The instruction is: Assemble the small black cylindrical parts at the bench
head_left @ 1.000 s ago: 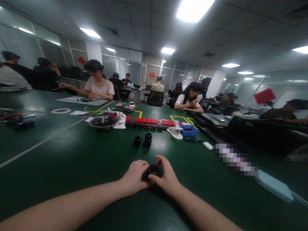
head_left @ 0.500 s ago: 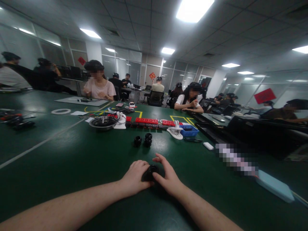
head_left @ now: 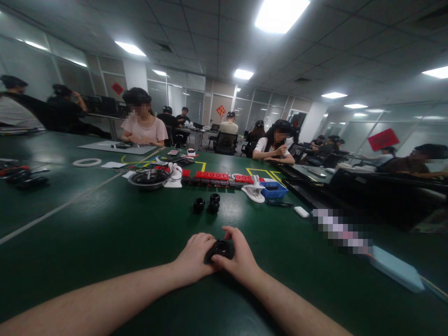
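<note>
A glossy black ring-shaped part with a dark hollow in its middle is between my two hands, low over the near part of the green table. My left hand wraps its left side, its fingers pressed together. Around the right side curves my right hand, thumb across the near face and index finger behind. The palms hide the part's underside, so I cannot tell whether it touches the table. Farther off, several similar black round parts stand close together, among them a single one on the left.
Beyond them lie a metal bowl, a row of red parts, a white clamp-like stand and a blue bin. A white case and a pale blue box are on the right. People sit across the table.
My right hand has moved left and closed in around the black part, its thumb now across the near face. My left hand stays almost in place.
</note>
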{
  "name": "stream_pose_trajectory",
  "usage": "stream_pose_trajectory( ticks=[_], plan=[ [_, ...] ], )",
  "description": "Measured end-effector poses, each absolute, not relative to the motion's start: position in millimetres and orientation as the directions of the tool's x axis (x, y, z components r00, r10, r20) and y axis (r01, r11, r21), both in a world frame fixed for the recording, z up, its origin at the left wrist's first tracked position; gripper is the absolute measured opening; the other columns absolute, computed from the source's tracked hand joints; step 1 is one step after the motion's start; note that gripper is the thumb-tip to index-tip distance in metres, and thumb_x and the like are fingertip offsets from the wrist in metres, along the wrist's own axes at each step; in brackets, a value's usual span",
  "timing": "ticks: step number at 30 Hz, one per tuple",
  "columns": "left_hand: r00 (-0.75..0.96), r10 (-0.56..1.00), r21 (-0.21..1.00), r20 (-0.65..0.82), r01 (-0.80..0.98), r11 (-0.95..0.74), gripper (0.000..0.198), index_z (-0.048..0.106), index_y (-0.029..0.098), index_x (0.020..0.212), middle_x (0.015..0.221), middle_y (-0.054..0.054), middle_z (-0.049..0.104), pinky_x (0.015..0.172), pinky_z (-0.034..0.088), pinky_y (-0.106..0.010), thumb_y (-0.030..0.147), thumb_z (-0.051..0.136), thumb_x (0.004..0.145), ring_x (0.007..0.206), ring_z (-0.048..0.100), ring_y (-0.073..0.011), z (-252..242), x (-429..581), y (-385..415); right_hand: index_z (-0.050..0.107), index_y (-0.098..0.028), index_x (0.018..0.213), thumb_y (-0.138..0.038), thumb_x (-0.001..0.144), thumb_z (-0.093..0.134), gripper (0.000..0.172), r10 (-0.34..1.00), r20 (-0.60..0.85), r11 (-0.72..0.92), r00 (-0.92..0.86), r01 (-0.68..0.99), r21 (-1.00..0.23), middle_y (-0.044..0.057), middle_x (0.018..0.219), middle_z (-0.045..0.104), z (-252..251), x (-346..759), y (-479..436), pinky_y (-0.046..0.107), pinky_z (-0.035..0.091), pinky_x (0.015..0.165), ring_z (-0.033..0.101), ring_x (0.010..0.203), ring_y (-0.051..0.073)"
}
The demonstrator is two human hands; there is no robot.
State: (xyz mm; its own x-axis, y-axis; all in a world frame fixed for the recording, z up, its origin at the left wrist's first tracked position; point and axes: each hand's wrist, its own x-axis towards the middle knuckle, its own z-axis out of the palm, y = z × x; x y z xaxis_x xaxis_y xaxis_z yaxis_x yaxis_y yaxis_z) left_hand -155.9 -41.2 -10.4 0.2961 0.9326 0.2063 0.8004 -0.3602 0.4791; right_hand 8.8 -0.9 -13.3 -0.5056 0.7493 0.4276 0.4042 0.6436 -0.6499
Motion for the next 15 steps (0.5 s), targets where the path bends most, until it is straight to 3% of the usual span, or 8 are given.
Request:
stream_pose_trajectory(
  ticks=[8, 15],
  plan=[
    [0.299, 0.932, 0.491, 0.204, 0.792, -0.362, 0.041, 0.054, 0.022, 0.101, 0.104, -0.005, 0.052, 0.087, 0.034, -0.038, 0.043, 0.061, 0.067, 0.098, 0.045, -0.0241, -10.0, -156.9, -41.5, 0.029, -0.022, 0.124, -0.006, 0.064, 0.049, 0.066, 0.648, 0.371, 0.655, -0.665, 0.238, -0.717, 0.005, 0.112, 0.052, 3.2, 20.7, -3.4, 0.04, 0.032, 0.095, 0.047, 0.106, 0.02],
    [0.298, 0.933, 0.491, 0.202, 0.793, -0.36, 0.04, 0.055, 0.021, 0.1, 0.105, -0.005, 0.052, 0.087, 0.034, -0.038, 0.043, 0.061, 0.066, 0.099, 0.044, -0.024, -9.9, -157.3, -42.2, 0.028, -0.02, 0.127, -0.021, 0.073, 0.054, 0.06, 0.693, 0.359, 0.629, -0.625, 0.28, -0.726, 0.01, 0.12, 0.047, -4.0, 20.5, 0.8, 0.042, 0.032, 0.096, 0.043, 0.111, 0.022]
  ],
)
